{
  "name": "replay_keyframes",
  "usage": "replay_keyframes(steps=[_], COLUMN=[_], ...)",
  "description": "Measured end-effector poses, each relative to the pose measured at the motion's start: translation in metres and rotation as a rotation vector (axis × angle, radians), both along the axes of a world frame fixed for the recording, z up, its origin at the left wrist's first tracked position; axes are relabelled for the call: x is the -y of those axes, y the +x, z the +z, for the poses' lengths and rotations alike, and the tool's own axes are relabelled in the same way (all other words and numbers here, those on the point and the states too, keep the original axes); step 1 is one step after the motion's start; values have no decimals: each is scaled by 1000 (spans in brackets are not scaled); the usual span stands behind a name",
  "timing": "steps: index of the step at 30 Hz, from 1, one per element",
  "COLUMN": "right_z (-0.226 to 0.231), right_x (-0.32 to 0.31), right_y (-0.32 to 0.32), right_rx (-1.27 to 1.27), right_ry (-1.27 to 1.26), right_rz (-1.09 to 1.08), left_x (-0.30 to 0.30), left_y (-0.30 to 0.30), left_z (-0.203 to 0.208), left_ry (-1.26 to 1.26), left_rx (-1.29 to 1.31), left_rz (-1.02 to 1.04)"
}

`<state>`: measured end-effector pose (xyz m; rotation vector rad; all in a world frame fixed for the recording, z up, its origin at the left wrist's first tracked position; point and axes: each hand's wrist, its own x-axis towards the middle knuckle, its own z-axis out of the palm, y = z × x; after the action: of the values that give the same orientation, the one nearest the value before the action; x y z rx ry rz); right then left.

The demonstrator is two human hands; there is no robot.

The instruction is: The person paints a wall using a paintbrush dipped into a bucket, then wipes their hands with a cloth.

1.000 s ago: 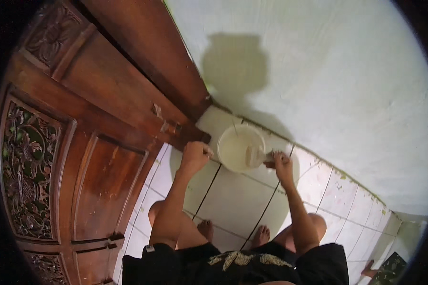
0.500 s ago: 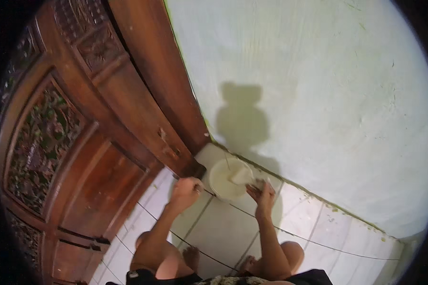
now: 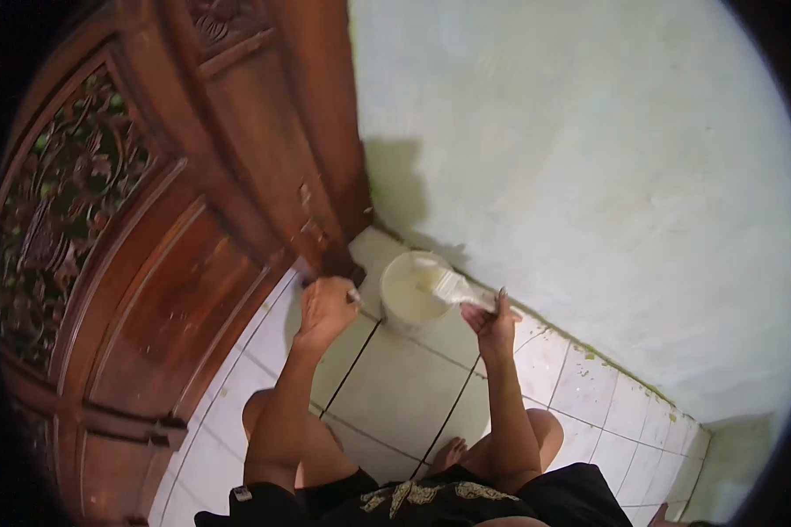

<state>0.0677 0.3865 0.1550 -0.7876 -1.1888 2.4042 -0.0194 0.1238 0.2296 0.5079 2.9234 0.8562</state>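
My right hand [image 3: 492, 332] grips the handle of a wide white paintbrush [image 3: 468, 293]. The brush is tilted, its pale bristles reaching over the right side of a white bucket [image 3: 402, 323] that holds a cream-coloured liquid like paint. Whether the bristle tips touch the liquid I cannot tell. On the other side of the bucket, apart from it, my left hand [image 3: 327, 307] is closed in a fist. A small pale tip shows at its fingers, too small to name.
A carved dark wooden door [image 3: 185, 290] and its frame fill the left. A pale green wall [image 3: 571, 176] rises behind the bucket, with paint flakes along its foot. White floor tiles [image 3: 395, 378] spread beneath. My bare foot [image 3: 451, 452] is near the lower middle.
The brush has swung so its handle and ferrule now show clearly, bristles over the bucket. My left hand has moved slightly up and left, and the view has shifted.
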Motion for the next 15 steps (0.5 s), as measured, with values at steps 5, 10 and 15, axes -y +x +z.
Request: replay_keyframes(steps=[5, 10, 15], right_z=[-12, -11, -26], right_x=[-4, 6, 11], right_y=[5, -10, -24], right_rx=[54, 76, 73], right_ry=[-82, -76, 47], right_rz=[4, 73, 96], left_x=[5, 6, 6], left_y=[-18, -22, -34], left_z=[-36, -31, -37], left_ry=[25, -6, -139], left_rx=[-124, 48, 87], left_rz=[-8, -16, -49])
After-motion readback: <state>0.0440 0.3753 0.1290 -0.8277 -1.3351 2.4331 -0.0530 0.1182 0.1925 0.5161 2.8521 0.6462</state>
